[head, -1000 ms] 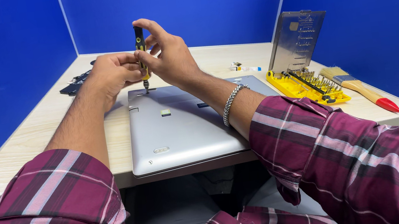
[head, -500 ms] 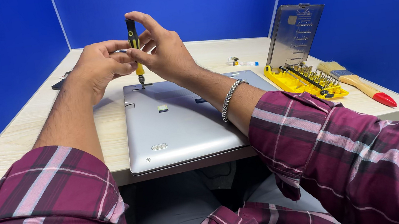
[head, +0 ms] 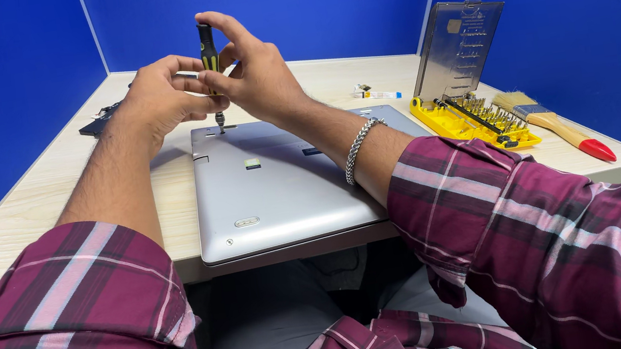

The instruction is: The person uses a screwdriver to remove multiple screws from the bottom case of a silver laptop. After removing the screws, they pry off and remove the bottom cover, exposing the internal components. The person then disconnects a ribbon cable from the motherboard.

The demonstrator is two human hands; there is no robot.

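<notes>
Both your forearms reach out over the laptop (head: 280, 187), sleeves of plum plaid pushed up, a chain bracelet (head: 356, 150) on your right wrist. Your right hand (head: 257, 72) pinches the screwdriver (head: 209, 59) near its top, index finger arched over the cap; your left hand (head: 158, 99) curls in from the side, fingertips closed on the shaft lower down. The driver stands upright, black and yellow grip, its metal tip on the laptop's far edge near the left corner. The laptop lies bottom-up, smooth matte silver, its near edge hanging just past the desk (head: 33, 213) front. Right of the laptop sits a yellow bit case (head: 472, 115) with a clear lid propped up, and beyond that a wooden-handled brush (head: 554, 124) with a red tip. Pale wood-grain desk, blue partition walls on three sides.
</notes>
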